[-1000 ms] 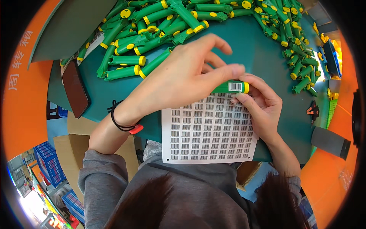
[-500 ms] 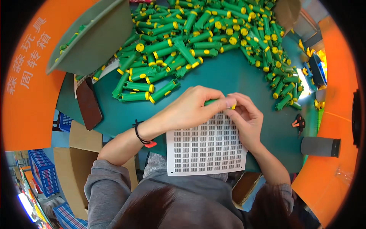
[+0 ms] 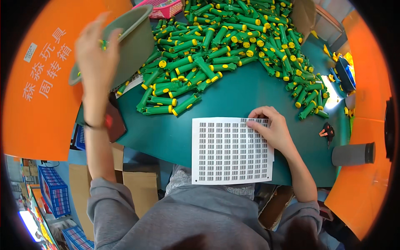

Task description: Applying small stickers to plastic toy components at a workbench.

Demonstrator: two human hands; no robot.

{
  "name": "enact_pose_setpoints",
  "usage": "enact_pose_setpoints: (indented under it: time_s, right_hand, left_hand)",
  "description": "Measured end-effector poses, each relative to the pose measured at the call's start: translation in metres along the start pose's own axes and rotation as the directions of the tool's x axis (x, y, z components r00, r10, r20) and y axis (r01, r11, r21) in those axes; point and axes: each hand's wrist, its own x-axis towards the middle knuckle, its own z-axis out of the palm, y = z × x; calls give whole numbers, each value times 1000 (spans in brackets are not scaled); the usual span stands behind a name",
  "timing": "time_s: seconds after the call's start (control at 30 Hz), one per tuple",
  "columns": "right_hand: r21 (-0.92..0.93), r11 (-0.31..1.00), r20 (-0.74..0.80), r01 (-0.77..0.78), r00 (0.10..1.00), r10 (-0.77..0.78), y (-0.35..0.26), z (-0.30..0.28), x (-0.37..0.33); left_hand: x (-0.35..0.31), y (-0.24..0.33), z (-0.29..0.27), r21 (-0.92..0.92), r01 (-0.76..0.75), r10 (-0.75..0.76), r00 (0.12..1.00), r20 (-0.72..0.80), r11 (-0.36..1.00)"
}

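Observation:
My left hand (image 3: 98,58), blurred by motion, is raised over the grey-green tub (image 3: 135,41) at the far left. Its fingers look stretched out, with the thumb apart. Bits of green and yellow show beside it inside the tub. In front of me a white sheet of small printed labels (image 3: 229,154) lies at the table's near edge, partly over my lap. The thumb and curled fingers of my right hand (image 3: 271,127) pinch the sheet's upper right edge.
A large heap of green tubes with yellow ends (image 3: 233,37) covers the table's far side. Left stands a dark brown phone-like case (image 3: 116,121). Right are black-and-orange snips (image 3: 328,132) and a grey cylinder (image 3: 353,154). A pink basket (image 3: 166,9) sits behind the tub.
My left hand has left the right hand and the sheet and swung up-left to the tub. The green tube between my hands is gone from there. My right hand stays at the sheet.

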Motion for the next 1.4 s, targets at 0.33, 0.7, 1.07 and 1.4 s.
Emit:
enact_pose_setpoints:
  time_s: [0.33, 0.7, 1.07, 1.4]
  right_hand:
    - [613, 732, 47, -298, 938, 343, 2, 0, 0]
    - [449, 884, -35, -134, 985, 167, 13, 0, 2]
    - [-751, 560, -483, -350, 870, -103, 53, -92, 1]
    - [-793, 579, -386, -193, 893, -231, 55, -103, 2]
  left_hand:
    - [-91, 215, 4, -814, 225, 224, 892, 393, 535]
    - [-97, 219, 17, -868, 276, 167, 914, 370, 413]
    - [-95, 220, 10, -832, 436, 117, 859, 499, 344]
    - [-97, 219, 8, -814, 503, 66, 838, 541, 291]
